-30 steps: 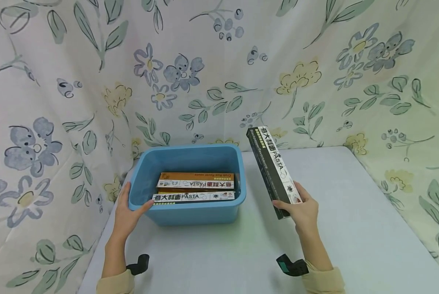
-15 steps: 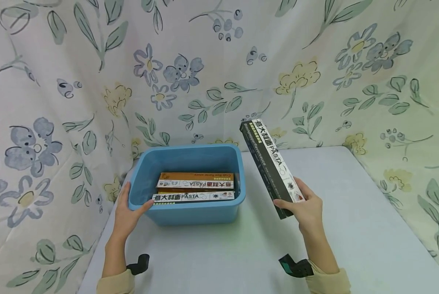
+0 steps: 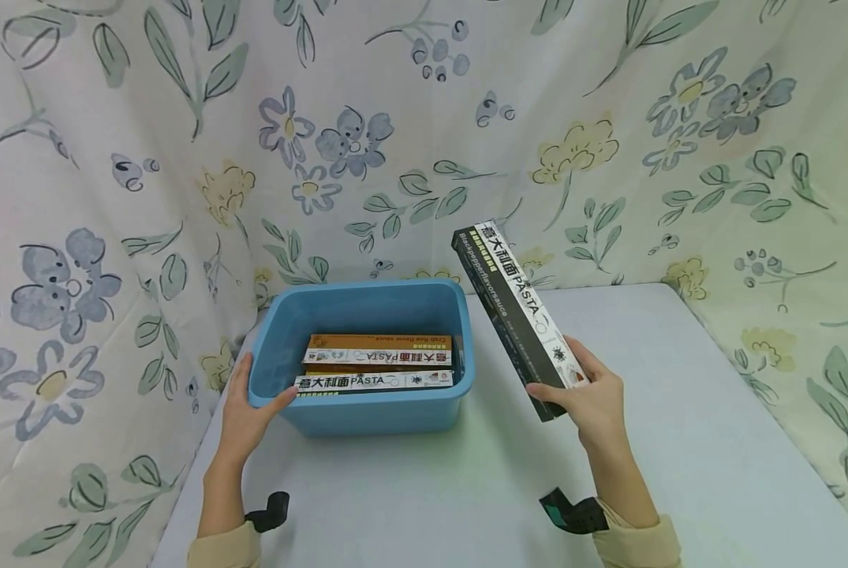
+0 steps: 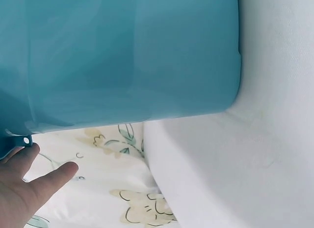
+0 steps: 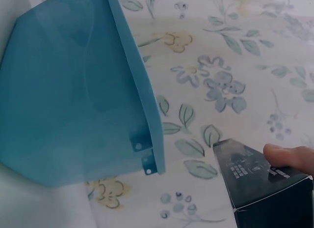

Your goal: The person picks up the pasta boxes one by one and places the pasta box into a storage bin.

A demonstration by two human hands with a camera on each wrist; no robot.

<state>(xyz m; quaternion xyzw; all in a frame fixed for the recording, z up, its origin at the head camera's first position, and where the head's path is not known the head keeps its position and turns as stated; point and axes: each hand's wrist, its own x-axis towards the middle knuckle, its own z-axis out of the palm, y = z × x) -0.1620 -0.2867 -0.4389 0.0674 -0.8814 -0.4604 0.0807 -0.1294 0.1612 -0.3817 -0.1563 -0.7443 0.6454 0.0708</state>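
My right hand [image 3: 594, 394] grips the lower end of a black-and-white pasta box [image 3: 519, 319], thumb across its dark face. The box is raised and tilted, its upper end leaning left, to the right of a blue plastic bin [image 3: 374, 418]. The right wrist view shows the dark end of that pasta box [image 5: 265, 188] and one digit on it. At the bin's front left corner my left hand [image 3: 246, 414] rests with thumb and fingers spread, touching the rim. Inside the bin lie an orange-and-white pasta box [image 3: 379, 349] and a white-and-black one [image 3: 374, 382] before it.
A white table [image 3: 409, 505] carries the bin toward its left back side. Floral cloth [image 3: 424, 158] hangs behind the table and along both sides. More yellow-orange packaging shows between the two boxes in the bin. Black straps [image 3: 573, 513] are on the wrists.
My right hand has tipped the pasta box further, its upper end moving up and left toward the bin. The hand itself has shifted slightly right. My left hand and the bin have stayed put.
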